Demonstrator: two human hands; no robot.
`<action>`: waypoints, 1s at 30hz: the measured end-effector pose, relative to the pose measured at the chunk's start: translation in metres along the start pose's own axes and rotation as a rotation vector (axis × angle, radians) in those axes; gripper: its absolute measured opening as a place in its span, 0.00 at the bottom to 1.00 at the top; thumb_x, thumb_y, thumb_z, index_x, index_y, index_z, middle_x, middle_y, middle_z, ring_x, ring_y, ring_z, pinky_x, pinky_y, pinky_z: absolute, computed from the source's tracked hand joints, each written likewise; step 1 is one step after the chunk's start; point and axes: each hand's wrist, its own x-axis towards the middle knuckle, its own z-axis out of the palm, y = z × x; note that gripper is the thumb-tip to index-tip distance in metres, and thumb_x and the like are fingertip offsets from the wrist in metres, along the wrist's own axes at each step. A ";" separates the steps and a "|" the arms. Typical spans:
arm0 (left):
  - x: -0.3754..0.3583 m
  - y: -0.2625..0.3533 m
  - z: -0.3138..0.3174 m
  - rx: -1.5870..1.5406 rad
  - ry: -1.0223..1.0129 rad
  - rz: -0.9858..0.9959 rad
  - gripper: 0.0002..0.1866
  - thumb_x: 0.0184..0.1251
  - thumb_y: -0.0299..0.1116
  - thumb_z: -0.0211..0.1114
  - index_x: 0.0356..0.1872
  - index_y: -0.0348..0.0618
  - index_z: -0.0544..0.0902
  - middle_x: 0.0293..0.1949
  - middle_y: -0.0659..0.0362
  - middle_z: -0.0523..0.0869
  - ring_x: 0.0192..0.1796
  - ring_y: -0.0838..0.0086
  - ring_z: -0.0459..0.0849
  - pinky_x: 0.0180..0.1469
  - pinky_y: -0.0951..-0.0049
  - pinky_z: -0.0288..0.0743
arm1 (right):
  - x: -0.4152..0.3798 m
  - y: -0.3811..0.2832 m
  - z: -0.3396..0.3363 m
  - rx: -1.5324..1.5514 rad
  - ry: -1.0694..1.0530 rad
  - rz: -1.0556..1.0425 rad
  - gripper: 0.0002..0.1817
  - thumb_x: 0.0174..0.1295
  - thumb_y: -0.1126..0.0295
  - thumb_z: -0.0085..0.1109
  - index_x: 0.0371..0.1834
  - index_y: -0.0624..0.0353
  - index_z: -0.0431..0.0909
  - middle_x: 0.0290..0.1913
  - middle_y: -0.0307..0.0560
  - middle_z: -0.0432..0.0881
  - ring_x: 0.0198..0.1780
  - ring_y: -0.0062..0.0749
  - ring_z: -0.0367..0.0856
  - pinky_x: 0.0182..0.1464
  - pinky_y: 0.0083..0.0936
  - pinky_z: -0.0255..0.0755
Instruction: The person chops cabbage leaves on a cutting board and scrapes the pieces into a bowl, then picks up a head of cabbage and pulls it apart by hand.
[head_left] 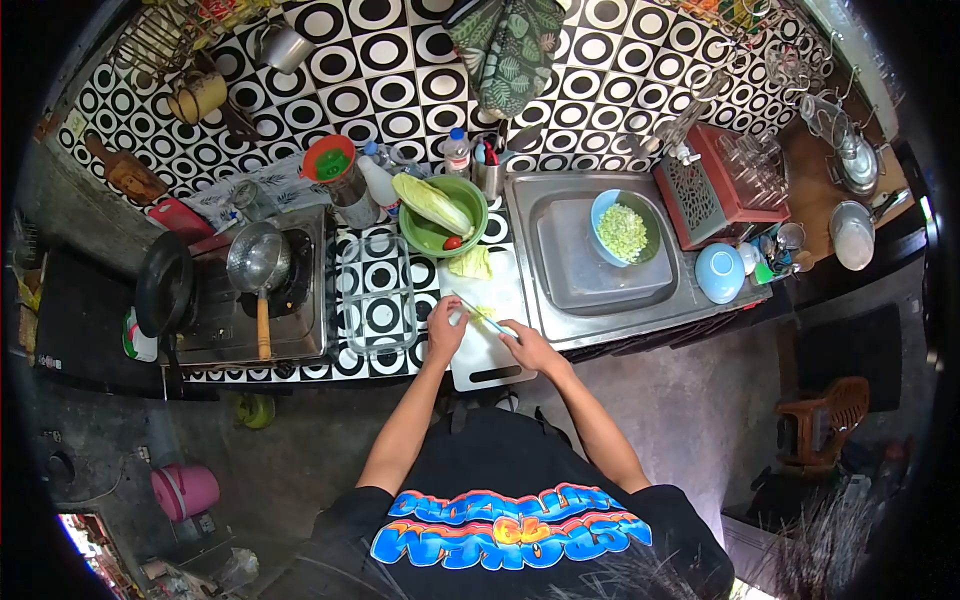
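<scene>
Knife (492,322) pinched in right hand (531,349), held over white cutting board (482,352), cabbage leaf (470,262) (pale green) laid beside green bowl (424,238), left hand (445,328) placed near blade (467,302), its grip cannot be told.

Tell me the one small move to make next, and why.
I'd probably ease the left hand slightly back from the knife before any cut: the right hand grips it, its blade reaches close to the left, and green pieces lie beside it on the white board.
</scene>
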 end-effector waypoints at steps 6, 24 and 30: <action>0.015 0.023 -0.016 0.122 -0.059 0.120 0.17 0.57 0.22 0.74 0.49 0.39 0.85 0.46 0.51 0.85 0.50 0.59 0.83 0.55 0.65 0.79 | 0.001 0.001 -0.027 -0.075 -0.059 -0.022 0.18 0.74 0.58 0.57 0.59 0.58 0.79 0.38 0.61 0.86 0.33 0.46 0.82 0.41 0.38 0.75; -0.010 0.037 -0.024 0.034 -0.167 -0.150 0.06 0.62 0.31 0.73 0.37 0.40 0.91 0.39 0.50 0.92 0.43 0.60 0.90 0.46 0.68 0.82 | -0.053 0.026 -0.062 -0.002 0.066 -0.045 0.14 0.70 0.68 0.63 0.52 0.66 0.85 0.28 0.44 0.85 0.28 0.21 0.79 0.33 0.25 0.74; 0.006 0.048 -0.014 0.326 -0.323 0.031 0.06 0.63 0.31 0.71 0.38 0.45 0.91 0.39 0.54 0.91 0.48 0.58 0.85 0.53 0.61 0.78 | -0.064 0.013 -0.070 0.080 0.115 0.111 0.15 0.70 0.67 0.64 0.53 0.67 0.85 0.27 0.41 0.83 0.27 0.18 0.78 0.31 0.23 0.73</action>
